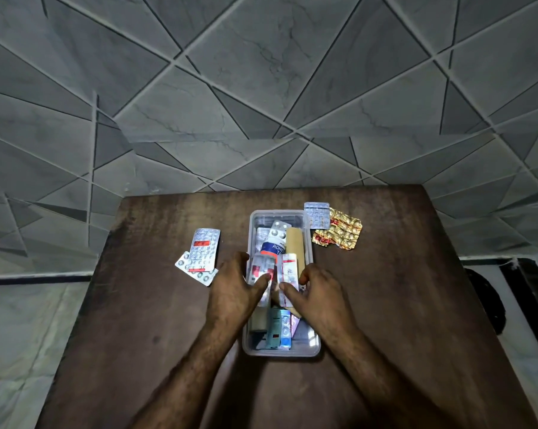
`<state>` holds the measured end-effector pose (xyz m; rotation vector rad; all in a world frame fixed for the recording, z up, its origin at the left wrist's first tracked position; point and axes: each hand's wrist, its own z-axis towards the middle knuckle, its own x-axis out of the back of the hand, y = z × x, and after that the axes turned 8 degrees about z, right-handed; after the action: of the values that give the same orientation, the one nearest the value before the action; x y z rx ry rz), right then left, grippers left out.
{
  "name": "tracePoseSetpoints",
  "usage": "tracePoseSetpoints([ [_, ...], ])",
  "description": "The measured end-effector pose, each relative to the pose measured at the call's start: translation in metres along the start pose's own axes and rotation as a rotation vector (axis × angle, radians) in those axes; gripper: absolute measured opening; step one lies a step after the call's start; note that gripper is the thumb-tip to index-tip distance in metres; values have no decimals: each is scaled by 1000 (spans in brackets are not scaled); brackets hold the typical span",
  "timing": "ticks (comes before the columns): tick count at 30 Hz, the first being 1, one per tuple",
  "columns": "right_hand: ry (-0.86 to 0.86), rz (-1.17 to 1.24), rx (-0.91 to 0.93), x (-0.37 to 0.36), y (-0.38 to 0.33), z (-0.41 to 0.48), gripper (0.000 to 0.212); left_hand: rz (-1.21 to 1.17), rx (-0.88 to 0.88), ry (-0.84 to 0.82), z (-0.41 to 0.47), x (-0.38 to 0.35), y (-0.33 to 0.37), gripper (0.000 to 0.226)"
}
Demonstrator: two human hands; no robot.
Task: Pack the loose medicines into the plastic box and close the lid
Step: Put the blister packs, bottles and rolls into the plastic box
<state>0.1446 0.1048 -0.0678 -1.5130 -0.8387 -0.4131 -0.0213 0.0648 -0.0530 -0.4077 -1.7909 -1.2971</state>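
We have both hands over the clear plastic box (308, 243), which sits open in the middle of the dark wooden table (401, 305), already crowded with strips, a brown roll (295, 246) and a roll of tape with a white and orange label (272, 247). Our left hand (233, 292) lies on a strip with red marking (259, 269), thumb on top of it and the other fingers curled over the box's left wall; our right hand (318, 294) presses its thumb on a white strip with red print (288, 275), though we cannot tell how its other fingers lie beneath. We judge both hands to be tucking these two strips down among the rest. Still loose on the table are two silver strips (201, 255) overlapping to the left of the box, a small silver strip (316, 215) touching its far right corner, and a crumpled gold foil strip (339, 232) just beside that. All of these look very light, thin and bendable, with slick foil faces, so we would pinch them by a free edge or corner rather than press flat on the blisters, which may crack. We see no lid anywhere.
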Motion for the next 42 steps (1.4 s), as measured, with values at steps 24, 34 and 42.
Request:
tracePoseSetpoints([
  [24, 49, 9, -397, 39, 72, 112, 42, 359, 147, -302, 44, -27, -55, 58],
  [34, 57, 83, -389, 40, 71, 111, 34, 235, 198, -248, 57, -45, -86, 49],
  [42, 162, 340, -532, 32, 83, 126, 34, 146, 199, -161, 44, -20, -59, 32],
])
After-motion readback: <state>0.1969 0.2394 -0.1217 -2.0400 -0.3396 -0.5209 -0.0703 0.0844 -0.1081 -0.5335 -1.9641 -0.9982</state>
